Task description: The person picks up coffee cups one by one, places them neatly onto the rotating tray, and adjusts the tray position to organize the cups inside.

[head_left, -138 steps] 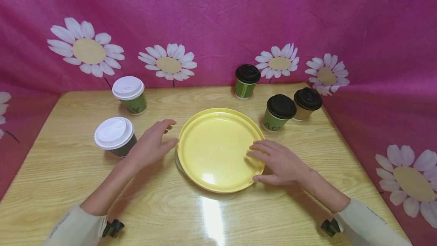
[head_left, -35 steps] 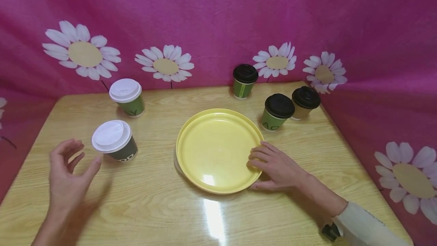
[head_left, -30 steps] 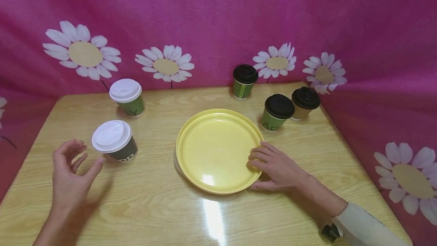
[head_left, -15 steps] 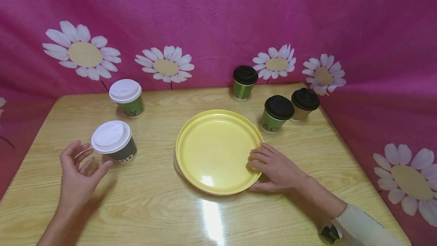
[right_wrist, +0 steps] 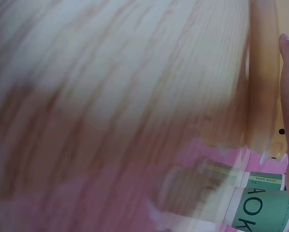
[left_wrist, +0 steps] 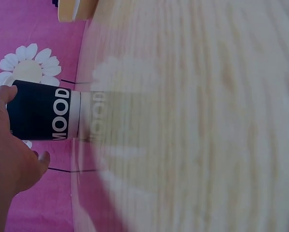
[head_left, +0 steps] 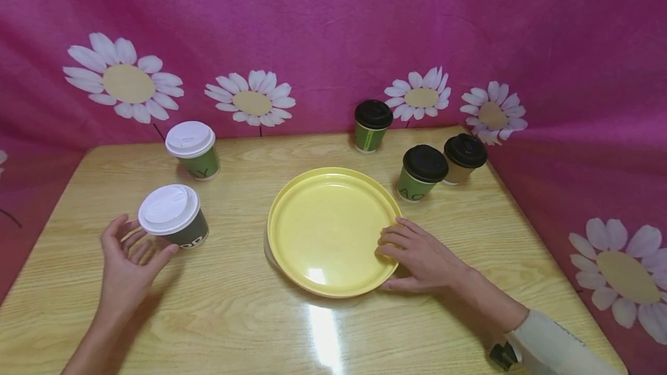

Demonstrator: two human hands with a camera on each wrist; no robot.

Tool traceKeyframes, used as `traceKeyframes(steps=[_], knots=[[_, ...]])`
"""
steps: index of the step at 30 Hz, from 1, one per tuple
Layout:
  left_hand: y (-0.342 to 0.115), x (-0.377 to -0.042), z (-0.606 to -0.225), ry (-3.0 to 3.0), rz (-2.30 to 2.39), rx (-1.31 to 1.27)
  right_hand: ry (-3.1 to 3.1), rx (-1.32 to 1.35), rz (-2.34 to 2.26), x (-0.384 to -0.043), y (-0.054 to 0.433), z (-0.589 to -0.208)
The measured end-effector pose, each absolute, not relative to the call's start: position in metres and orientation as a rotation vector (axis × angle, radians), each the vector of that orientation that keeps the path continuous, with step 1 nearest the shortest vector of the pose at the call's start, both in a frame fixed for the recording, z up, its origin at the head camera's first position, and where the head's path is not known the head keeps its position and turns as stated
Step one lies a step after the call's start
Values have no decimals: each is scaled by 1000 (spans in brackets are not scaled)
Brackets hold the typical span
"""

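At the left of the table, my left hand (head_left: 130,262) is curved loosely beside a dark paper coffee cup (head_left: 190,233) with a white lid. Its fingers reach along the cup's left side and the thumb points towards the front, with a gap at the thumb. White letters reading MOOD show on this cup (left_wrist: 42,111) in the left wrist view. My right hand (head_left: 424,256) grips the right rim of a round yellow tray (head_left: 333,230), fingers bent over the edge and thumb low outside. The right wrist view shows the tray's side (right_wrist: 264,77) close to the hand.
A green cup with a white lid (head_left: 200,164) stands behind the dark one. Beyond the tray at the right are two green cups with black lids, the back one (head_left: 370,136) and the front one (head_left: 414,186), plus a brown cup (head_left: 458,173). A pink flowered cloth (head_left: 323,33) hangs behind.
My left hand left the tray's left side, went round to the dark cup's left, and has since edged right, closer to it. My right hand stays at the tray rim.
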State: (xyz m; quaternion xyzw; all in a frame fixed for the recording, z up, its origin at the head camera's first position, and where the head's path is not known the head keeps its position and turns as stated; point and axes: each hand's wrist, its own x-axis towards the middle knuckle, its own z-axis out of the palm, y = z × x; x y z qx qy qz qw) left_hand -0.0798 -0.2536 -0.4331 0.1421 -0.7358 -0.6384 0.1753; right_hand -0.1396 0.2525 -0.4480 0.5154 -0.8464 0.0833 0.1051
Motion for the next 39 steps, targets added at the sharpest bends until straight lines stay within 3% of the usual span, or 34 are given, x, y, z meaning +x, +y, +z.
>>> traceKeyframes(steps=[39], knots=[[-248, -89, -442, -2121, -1844, 310, -2493, 1544, 283, -142, 251, -447]])
